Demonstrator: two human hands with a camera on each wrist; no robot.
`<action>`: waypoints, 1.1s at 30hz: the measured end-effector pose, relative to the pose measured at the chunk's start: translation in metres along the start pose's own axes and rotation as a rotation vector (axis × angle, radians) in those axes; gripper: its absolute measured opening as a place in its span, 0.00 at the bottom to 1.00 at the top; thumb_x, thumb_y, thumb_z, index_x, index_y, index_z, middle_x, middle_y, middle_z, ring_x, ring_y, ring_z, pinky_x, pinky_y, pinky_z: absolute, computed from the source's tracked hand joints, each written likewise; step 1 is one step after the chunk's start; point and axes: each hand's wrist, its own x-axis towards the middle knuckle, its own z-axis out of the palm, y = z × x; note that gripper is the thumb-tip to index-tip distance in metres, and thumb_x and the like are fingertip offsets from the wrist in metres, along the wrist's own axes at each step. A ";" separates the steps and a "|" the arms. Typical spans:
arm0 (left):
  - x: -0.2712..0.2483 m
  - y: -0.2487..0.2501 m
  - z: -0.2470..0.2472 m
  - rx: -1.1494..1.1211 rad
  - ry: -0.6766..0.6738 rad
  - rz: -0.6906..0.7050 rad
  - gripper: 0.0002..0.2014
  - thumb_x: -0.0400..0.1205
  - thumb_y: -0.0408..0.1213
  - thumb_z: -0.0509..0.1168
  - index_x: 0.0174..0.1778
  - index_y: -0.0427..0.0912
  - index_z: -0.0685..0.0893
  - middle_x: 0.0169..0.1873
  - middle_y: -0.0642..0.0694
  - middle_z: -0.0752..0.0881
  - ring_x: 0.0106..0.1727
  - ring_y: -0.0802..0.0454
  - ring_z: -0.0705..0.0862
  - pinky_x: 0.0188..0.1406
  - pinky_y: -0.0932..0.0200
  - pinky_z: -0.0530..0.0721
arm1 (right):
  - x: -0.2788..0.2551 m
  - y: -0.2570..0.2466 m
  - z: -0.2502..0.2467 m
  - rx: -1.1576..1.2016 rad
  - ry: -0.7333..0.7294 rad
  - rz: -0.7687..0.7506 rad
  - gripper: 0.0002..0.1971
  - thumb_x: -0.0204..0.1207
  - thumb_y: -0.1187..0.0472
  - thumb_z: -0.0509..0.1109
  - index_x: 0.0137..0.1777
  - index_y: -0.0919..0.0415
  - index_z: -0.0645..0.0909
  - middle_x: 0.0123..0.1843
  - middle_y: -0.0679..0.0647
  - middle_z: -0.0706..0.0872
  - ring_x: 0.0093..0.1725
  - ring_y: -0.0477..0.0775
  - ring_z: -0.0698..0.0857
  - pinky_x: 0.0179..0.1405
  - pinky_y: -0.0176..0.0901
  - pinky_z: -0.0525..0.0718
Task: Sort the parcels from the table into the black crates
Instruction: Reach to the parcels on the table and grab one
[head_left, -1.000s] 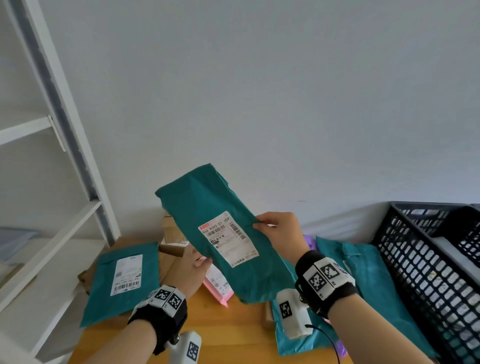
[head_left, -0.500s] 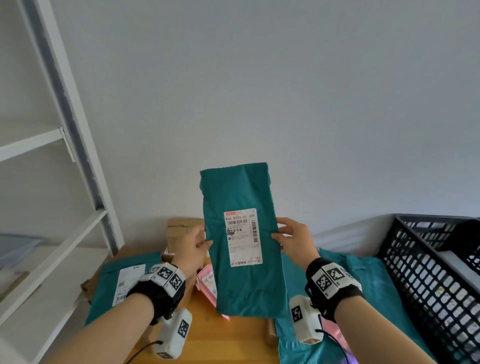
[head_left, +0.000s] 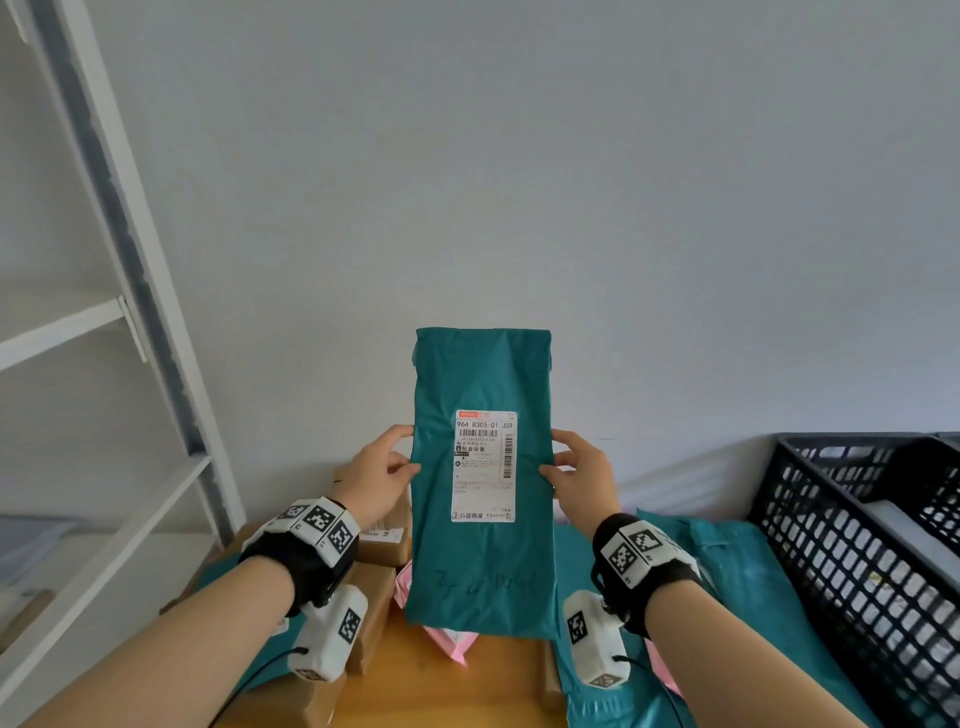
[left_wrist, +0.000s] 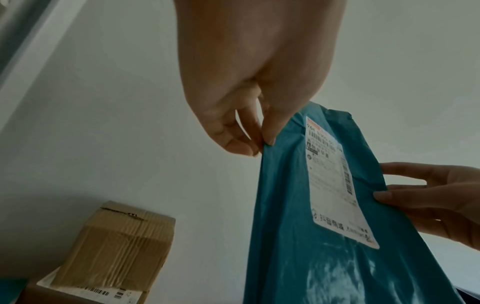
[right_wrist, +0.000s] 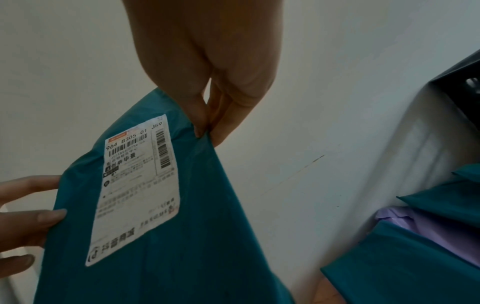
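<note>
**Teal parcel held upright over the table**

Teal mailer bag (head_left: 480, 561) stands upright in the air above the wooden table (head_left: 493, 691), white label facing the person. The left hand (head_left: 376, 475) pinches its left edge between thumb and fingers; the right hand (head_left: 582, 475) pinches the right edge likewise. A black crate (head_left: 810, 525) sits at the right, cardboard boxes (head_left: 382, 540) below left.
</note>
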 end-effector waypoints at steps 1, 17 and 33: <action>0.000 0.001 -0.001 0.006 -0.003 0.008 0.19 0.83 0.28 0.63 0.64 0.55 0.75 0.39 0.50 0.90 0.43 0.54 0.89 0.49 0.59 0.85 | -0.002 -0.001 0.000 -0.004 0.007 -0.002 0.21 0.77 0.74 0.66 0.64 0.51 0.80 0.44 0.53 0.88 0.44 0.54 0.88 0.42 0.45 0.89; -0.010 -0.010 -0.018 0.004 -0.057 0.029 0.19 0.83 0.28 0.63 0.68 0.49 0.75 0.40 0.49 0.89 0.44 0.55 0.88 0.50 0.60 0.84 | -0.030 -0.010 0.013 -0.029 0.064 -0.006 0.21 0.77 0.75 0.65 0.64 0.51 0.79 0.44 0.53 0.87 0.43 0.52 0.87 0.37 0.37 0.86; -0.049 -0.032 0.099 0.007 -0.483 -0.012 0.20 0.82 0.26 0.63 0.69 0.46 0.75 0.59 0.45 0.85 0.49 0.55 0.86 0.44 0.57 0.87 | -0.153 0.065 -0.044 -0.153 0.299 0.350 0.21 0.77 0.69 0.65 0.65 0.48 0.79 0.49 0.49 0.87 0.48 0.51 0.86 0.51 0.49 0.88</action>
